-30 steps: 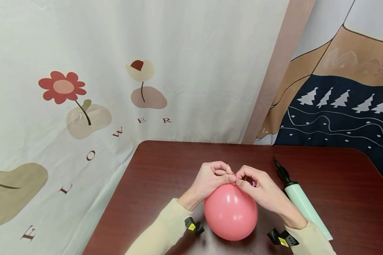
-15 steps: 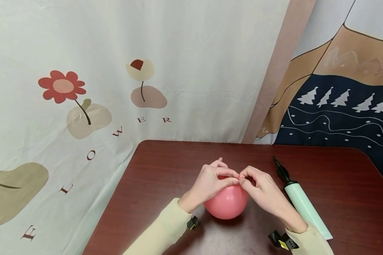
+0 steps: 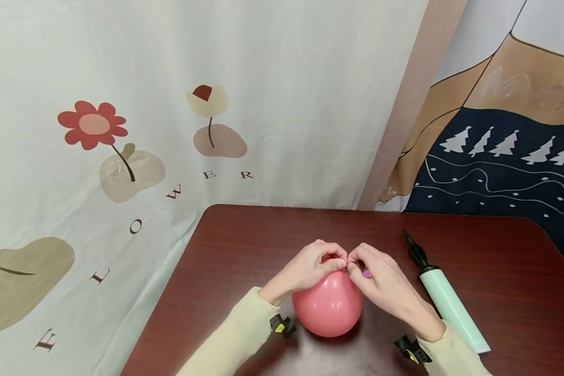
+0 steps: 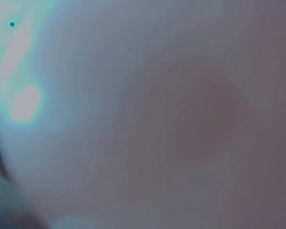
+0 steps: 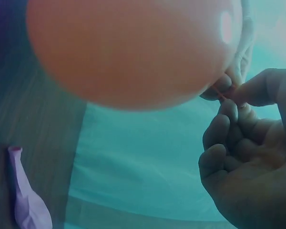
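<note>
An inflated pink balloon (image 3: 328, 309) hangs close over the table below both hands, its neck upward. My left hand (image 3: 310, 267) pinches the neck between thumb and forefinger. From the other side my right hand (image 3: 384, 278) pinches the neck's end, thumb against fingertip, right beside the left fingertips. In the right wrist view a thin stretched strand of the balloon's neck (image 5: 219, 93) runs up to the right fingertips. The balloon's blurred surface (image 4: 157, 119) fills nearly all of the left wrist view. The knuckles and fingers hide most of the neck.
A mint-green hand pump (image 3: 453, 308) with a black nozzle lies on the dark red table (image 3: 244, 235), right of the right hand. Behind that hand lies a limp purple balloon (image 5: 31, 210). A printed curtain (image 3: 301, 104) hangs along the table's far edge.
The balloon swung up and away beneath the left hand, then partly back toward the person, now slightly left of its first place. The left fingers have drawn back in; both hands still pinch the neck.
</note>
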Demonstrator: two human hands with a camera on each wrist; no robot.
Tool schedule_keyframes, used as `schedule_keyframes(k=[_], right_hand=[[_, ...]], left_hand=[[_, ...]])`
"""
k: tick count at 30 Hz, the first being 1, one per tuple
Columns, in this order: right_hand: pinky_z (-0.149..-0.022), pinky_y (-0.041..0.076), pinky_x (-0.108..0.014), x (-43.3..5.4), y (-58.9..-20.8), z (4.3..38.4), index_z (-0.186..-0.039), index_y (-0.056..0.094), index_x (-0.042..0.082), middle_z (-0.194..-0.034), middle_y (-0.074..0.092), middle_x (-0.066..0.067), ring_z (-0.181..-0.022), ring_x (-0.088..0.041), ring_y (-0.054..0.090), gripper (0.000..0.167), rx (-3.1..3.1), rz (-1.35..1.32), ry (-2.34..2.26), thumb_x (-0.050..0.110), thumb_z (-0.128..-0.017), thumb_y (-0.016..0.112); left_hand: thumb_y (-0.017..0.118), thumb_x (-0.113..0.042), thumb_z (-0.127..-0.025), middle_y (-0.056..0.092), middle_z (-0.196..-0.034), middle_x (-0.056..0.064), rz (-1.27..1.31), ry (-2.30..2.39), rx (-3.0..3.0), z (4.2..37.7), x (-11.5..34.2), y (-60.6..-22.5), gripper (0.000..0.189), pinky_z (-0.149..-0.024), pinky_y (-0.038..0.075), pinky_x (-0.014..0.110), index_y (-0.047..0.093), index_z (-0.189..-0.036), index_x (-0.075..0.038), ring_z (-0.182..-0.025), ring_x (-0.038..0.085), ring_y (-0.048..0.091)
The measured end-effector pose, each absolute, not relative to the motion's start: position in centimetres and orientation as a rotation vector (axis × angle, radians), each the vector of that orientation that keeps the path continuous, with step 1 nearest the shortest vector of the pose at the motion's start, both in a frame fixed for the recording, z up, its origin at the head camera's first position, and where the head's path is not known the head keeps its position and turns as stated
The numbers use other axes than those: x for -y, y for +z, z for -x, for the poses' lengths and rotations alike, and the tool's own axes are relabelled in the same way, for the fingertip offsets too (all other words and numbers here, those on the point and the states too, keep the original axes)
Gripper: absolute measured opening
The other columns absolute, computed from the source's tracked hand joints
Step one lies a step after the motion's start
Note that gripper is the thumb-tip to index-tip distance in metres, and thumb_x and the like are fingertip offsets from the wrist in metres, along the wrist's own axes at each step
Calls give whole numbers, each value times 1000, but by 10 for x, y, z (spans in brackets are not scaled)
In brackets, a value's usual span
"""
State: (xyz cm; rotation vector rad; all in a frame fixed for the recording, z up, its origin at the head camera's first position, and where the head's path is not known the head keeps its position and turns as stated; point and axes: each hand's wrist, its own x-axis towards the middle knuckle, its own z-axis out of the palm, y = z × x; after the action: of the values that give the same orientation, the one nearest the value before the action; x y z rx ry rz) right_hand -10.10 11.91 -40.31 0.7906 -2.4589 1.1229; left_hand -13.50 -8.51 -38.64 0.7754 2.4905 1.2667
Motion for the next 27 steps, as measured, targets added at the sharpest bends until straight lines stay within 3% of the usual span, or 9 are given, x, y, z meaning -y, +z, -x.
schedule_keyframes(k=[6,12,23,27], right_hand=[[-60,45,-26,-114,-408,101,-89,61,16,-82,55,9,-74,-5,49,16,2372,-812,840,4,-87,71],[-63,49,-32,-111,-409,101,-94,62,10,-87,59,1,-79,-15,54,8,2308,-821,697,8,-90,69],[-63,52,-32,-111,-412,105,-94,61,7,-88,58,-3,-79,-17,52,8,2263,-772,699,5,-88,66],[-65,53,-33,-110,-412,104,-95,62,7,-90,59,-4,-80,-17,53,11,2262,-760,725,4,-86,67]], left_hand=[[66,-12,-102,69,-92,-4,-755,1474,-2157,140,92,-391,9,-79,51,23,72,-103,-5,-88,6,61],[61,-2,-102,67,-95,-3,-662,1682,-1847,144,96,-398,15,-78,51,21,63,-109,11,-90,8,61],[63,-10,-103,66,-98,-3,-660,1721,-1898,144,90,-400,17,-80,51,24,67,-111,4,-94,9,60],[63,-8,-102,61,-111,2,-767,1755,-1911,145,90,-403,14,-88,50,27,67,-106,6,-107,10,56]])
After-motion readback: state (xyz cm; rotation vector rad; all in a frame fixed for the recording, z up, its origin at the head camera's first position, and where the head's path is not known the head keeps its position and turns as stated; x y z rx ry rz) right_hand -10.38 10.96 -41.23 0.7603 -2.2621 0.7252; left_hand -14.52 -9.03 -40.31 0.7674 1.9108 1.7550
